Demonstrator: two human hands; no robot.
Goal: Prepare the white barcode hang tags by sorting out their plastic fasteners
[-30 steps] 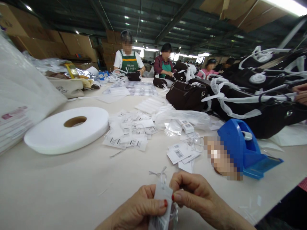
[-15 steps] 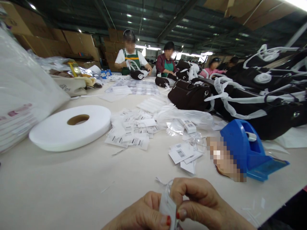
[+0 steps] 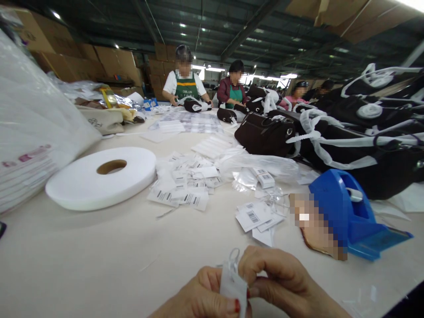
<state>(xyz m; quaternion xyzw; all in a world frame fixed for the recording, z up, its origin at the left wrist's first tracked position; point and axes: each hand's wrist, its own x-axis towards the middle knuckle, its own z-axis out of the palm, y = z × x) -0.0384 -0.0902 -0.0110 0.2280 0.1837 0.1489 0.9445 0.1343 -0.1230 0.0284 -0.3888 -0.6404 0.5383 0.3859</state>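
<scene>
A small white hang tag point(image 3: 231, 282) with a looped cord at its top is held upright low in the view, close to the table's near side. My left hand point(image 3: 202, 296) grips it from the left, thumb across its face. From the other side my right hand point(image 3: 278, 276) is closed in a pinch at the tag's right edge; whether it holds the tag or its cord is hard to see. Beyond the hands lies a small stack of barcode tags point(image 3: 253, 216). Farther left is a spread of loose printed tags point(image 3: 185, 183).
A large white roll point(image 3: 99, 190) lies at left beside a plastic bag point(image 3: 36, 132). At right stand a blue tape dispenser point(image 3: 344, 212) and a pile of dark handbags point(image 3: 344, 154) with white wrapping. Co-workers point(image 3: 187, 86) handle bags across the table.
The view has shifted slightly, so the table things appear a little lower and to the right. The cord loop now stands up above the tag. Both hands keep their hold.
</scene>
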